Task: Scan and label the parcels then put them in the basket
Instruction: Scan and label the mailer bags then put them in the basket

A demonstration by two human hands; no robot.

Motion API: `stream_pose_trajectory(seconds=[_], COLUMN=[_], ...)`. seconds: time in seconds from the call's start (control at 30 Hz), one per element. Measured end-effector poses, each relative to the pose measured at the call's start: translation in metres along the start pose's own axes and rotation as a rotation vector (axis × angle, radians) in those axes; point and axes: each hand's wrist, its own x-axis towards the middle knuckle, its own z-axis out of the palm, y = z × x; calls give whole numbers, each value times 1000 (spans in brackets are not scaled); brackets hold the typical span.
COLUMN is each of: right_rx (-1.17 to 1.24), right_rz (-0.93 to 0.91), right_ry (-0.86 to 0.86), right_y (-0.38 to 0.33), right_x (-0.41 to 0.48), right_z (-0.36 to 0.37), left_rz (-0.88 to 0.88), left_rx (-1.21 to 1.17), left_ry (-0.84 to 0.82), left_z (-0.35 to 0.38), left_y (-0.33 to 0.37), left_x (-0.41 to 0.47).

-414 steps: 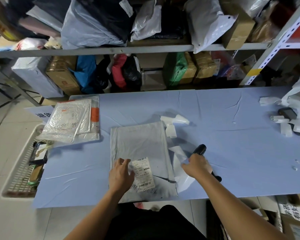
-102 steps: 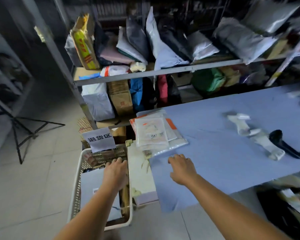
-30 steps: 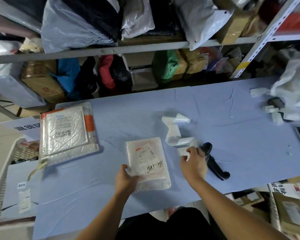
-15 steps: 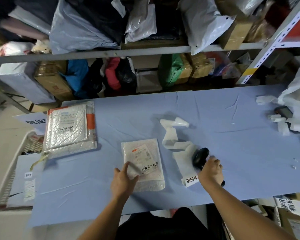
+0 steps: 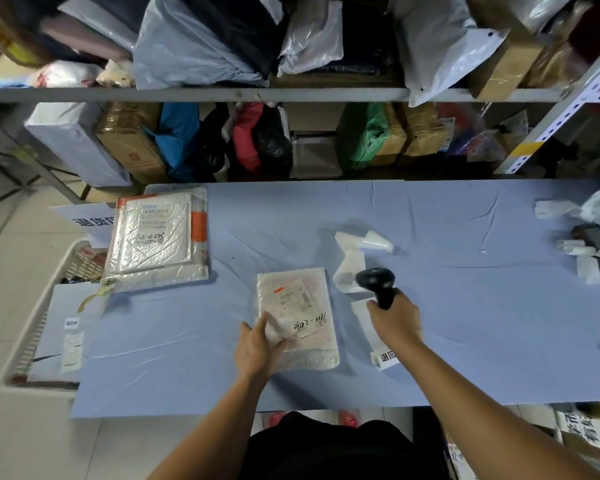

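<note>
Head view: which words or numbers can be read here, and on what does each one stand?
"退货": sign, its end hidden.
"退回": label strip by the scanner.
"退回件", barely: sticker in the basket.
"1121-0293", roughly, handwritten: top parcel at left.
Handwriting on the small parcel and all printed labels: too blurred to read.

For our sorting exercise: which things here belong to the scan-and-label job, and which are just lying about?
Job: bubble mailer under the left hand; black scanner in the right hand; label strip; stacked mailers; basket with a grey parcel.
Lying about: shelf parcels; paper scraps at the far right.
</note>
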Motion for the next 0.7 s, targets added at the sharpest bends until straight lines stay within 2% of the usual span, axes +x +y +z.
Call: stream_pose_trajectory(seconds=[0.1,0.17,0.7], right_rx=[59,57,32], right_rz=[-118,-155,-172], right_ry=[-159,-205,-159], right_y=[-26,-38,-55], right_x=[-25,-38,-63], right_z=[11,19,16], left_rz=[-2,10,-1], left_rx=[-25,-33,-60], left_ry=[10,15,41], left_z=[2,3,5], left_y=[0,-1,0], left_x=[1,3,7])
